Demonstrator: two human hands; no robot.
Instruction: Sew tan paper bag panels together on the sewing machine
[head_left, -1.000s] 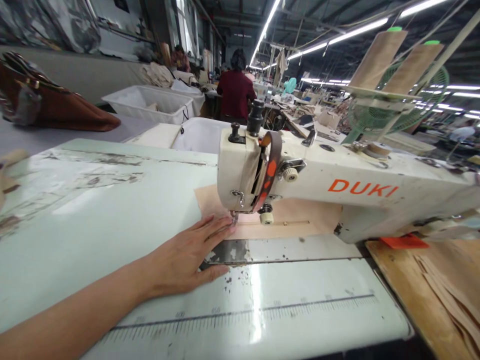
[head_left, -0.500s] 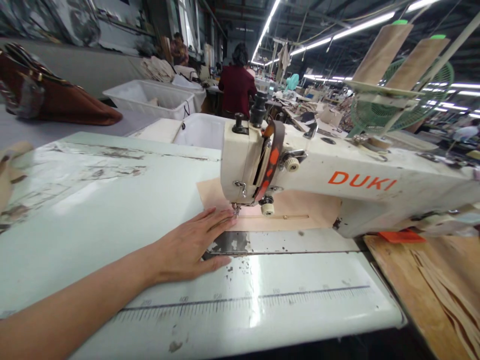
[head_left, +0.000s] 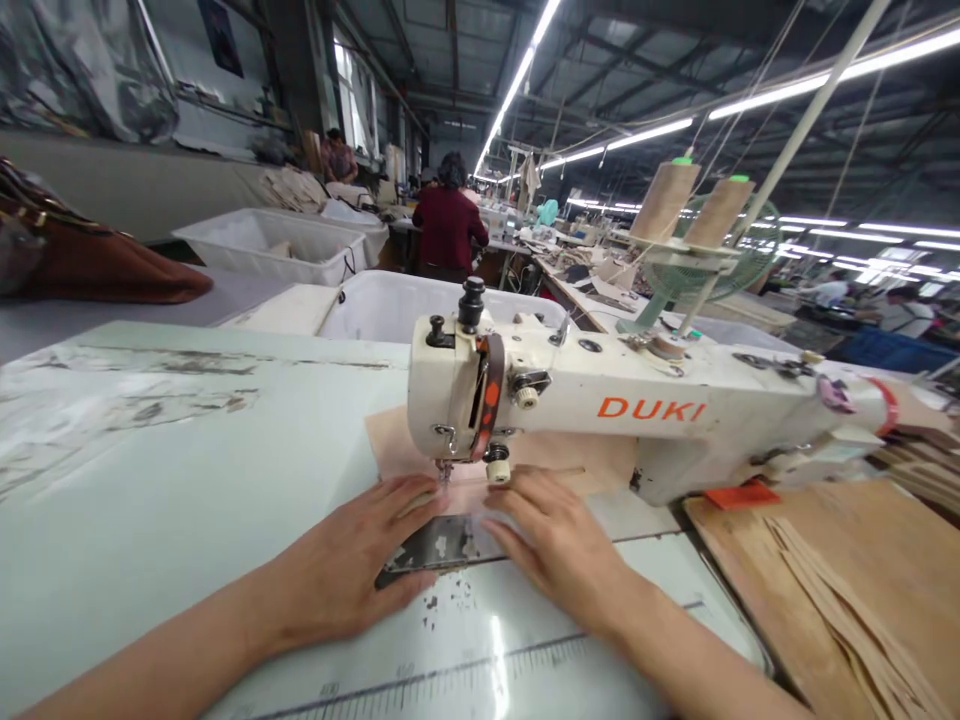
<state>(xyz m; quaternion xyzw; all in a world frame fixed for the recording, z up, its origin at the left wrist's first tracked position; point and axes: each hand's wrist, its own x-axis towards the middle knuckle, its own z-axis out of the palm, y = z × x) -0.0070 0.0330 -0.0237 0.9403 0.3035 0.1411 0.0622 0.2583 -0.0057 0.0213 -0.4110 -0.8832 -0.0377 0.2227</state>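
Observation:
A pale peach sheet of material point(head_left: 607, 460) lies beneath the head of a white sewing machine point(head_left: 540, 390) marked DUKI. My left hand point(head_left: 390, 545) rests flat beside the presser foot point(head_left: 445, 470), its fingertips on the sheet and its thumb spread toward me. On the other side of the foot, my right hand point(head_left: 551, 530) presses the sheet with outstretched fingers, thumb apart. Neither hand grips anything. The machine head hides part of the sheet.
White plastic bins point(head_left: 277, 245) stand beyond the table, with a brown bag point(head_left: 97, 250) at the left. Thread cones point(head_left: 666, 200) rise behind the machine. Beige strips point(head_left: 832, 600) lie on a wooden board point(head_left: 892, 540) at right. A person in dark red point(head_left: 450, 225) sits ahead, facing away.
My right hand has come into view and now lies on the sheet right of the presser foot. My left hand stays beside the foot. The camera view has tilted upward and shifted right.

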